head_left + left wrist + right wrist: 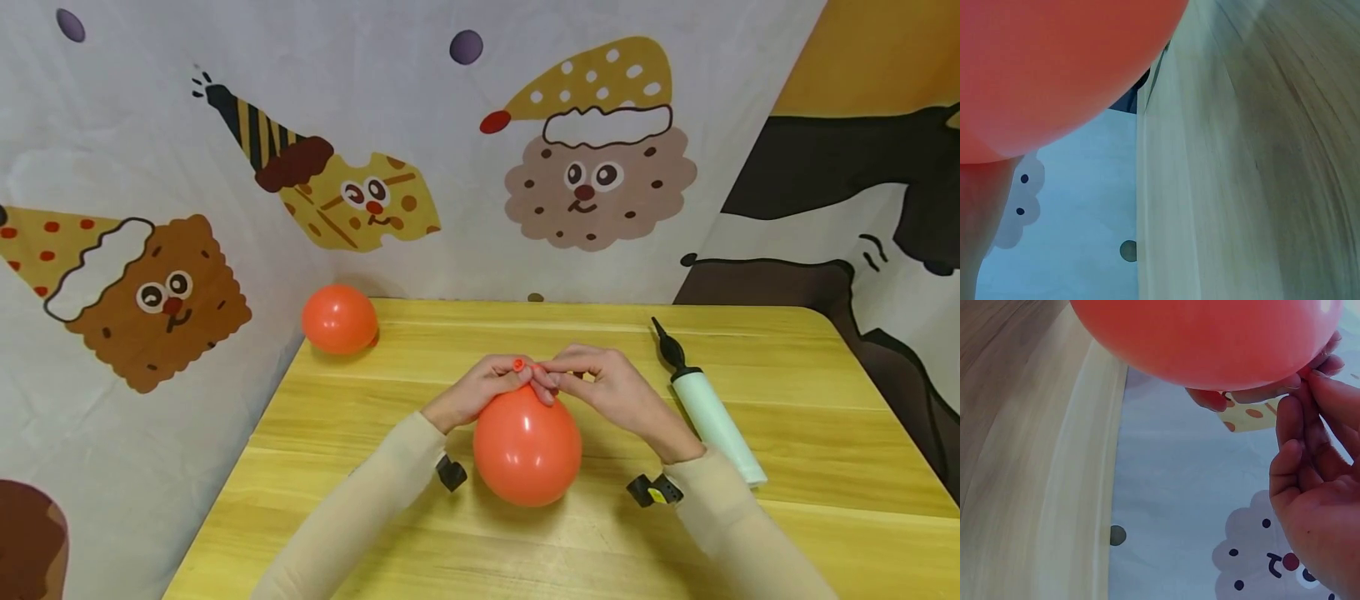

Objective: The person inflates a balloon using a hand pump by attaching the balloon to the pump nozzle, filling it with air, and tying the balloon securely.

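Note:
An inflated orange-red balloon (527,450) hangs below both hands, its neck upward, near the middle of the table. My left hand (486,388) pinches the neck between thumb and fingers, and the rolled mouth of the balloon shows just above the thumb. From the other side my right hand (611,392) pinches the neck with thumb and forefinger. In the right wrist view the right hand (1322,469) has its fingertips at the neck, while the balloon (1210,344) covers part of the left hand. The balloon (1054,69) fills the upper left of the left wrist view.
A second inflated orange-red balloon (340,320) sits at the table's back left corner. On the right lies a pale green hand pump (716,425) with a black nozzle. The wooden table (420,550) meets a cartoon-printed cloth (465,267) at the back.

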{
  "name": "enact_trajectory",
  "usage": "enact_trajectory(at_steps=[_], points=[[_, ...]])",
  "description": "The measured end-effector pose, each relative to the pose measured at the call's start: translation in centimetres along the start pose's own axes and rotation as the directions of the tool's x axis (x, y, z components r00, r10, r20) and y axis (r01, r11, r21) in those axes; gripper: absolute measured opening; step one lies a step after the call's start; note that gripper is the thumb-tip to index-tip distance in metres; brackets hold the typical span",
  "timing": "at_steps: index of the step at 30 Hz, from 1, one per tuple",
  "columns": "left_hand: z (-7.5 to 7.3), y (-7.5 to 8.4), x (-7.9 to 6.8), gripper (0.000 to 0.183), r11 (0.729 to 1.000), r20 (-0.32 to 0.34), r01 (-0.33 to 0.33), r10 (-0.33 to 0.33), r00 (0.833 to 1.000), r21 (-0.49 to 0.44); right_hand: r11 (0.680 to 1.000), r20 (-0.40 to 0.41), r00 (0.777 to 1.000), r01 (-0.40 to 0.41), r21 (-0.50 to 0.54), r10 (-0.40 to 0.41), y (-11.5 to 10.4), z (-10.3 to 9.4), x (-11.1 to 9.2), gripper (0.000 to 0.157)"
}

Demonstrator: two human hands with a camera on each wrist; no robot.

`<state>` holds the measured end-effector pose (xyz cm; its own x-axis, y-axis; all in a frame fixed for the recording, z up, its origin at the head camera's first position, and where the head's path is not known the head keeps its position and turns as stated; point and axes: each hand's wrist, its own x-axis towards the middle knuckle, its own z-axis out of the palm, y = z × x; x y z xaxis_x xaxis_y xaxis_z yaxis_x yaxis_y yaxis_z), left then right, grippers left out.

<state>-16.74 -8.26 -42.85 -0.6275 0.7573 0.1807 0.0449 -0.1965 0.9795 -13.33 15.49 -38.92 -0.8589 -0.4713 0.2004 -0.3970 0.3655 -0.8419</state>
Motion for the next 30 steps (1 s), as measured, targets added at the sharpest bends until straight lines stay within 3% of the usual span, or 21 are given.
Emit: enact_trajectory(at_steps=[5, 11, 16, 19, 25, 30], points=[[-0.1, -0.2, 0.0, 0.025, 0.999, 0.016, -0.004, 0.004, 1.000, -0.040, 0.999, -0.043, 0.999, 0.022, -0.034, -0.023, -0.2, 0.3, 0.1, 0.018], [-0.3, -0.4, 0.1, 0.022, 0.998, 0.027, 0.008, -0.006, 1.000, -0.057, 0.988, -0.115, 0.991, 0.054, -0.147, -0.071, -0.5, 0.8, 0.1, 0.013], [-0.4, -0.4, 0.0, 0.021, 0.998, 0.024, 0.018, -0.016, 1.000, -0.057, 0.962, -0.165, 0.973, 0.119, -0.247, -0.163, -0.7, 1.2, 0.2, 0.009], [-0.4, -0.4, 0.0, 0.021, 0.998, 0.021, 0.018, -0.017, 1.000, -0.052, 0.956, -0.194, 0.961, 0.147, -0.256, -0.199, -0.8, 1.5, 0.2, 0.010], [-0.3, -0.2, 0.1, 0.023, 0.996, 0.048, 0.016, -0.011, 0.999, -0.092, 0.979, -0.216, 0.961, 0.147, -0.141, -0.176, -0.8, 1.8, 0.2, 0.015], [0.1, 0.2, 0.2, 0.026, 0.992, 0.079, 0.001, 0.009, 0.997, -0.123, 0.986, -0.140, 0.986, 0.111, 0.125, -0.093, -0.6, 1.8, 0.3, 0.018]])
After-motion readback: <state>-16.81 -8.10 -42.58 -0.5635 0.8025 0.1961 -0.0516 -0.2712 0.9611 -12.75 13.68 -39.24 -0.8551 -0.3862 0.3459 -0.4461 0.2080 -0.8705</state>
